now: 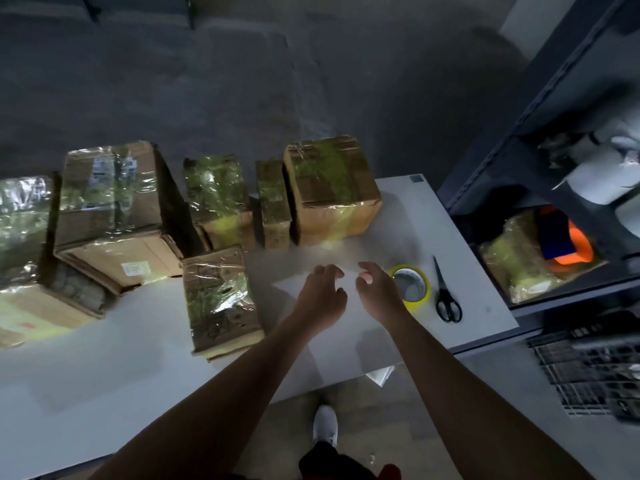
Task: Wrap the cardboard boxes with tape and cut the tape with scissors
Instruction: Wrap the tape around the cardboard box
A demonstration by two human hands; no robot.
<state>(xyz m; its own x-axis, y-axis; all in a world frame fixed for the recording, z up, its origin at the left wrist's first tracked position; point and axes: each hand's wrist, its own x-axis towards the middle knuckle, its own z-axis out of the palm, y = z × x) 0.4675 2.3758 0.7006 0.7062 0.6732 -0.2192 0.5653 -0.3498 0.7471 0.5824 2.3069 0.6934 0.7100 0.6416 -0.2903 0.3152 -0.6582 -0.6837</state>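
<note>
Two empty hands, left hand [320, 296] and right hand [379, 292], hover loosely curled. The tape roll [414, 287] lies just right of the right hand, scissors [443, 292] beyond it, a taped box [218, 299] left. Seemingly between boxes; next, grasp the roll.

A white table [104, 393] was set on a grey floor [207, 81]. To its right a dark shelving unit [540, 161] was placed, with an orange-and-blue object [568, 244] kept on one shelf. A wire crate [588, 372] was seen near right, and a white shoe [325, 424] beneath the table's near edge.
</note>
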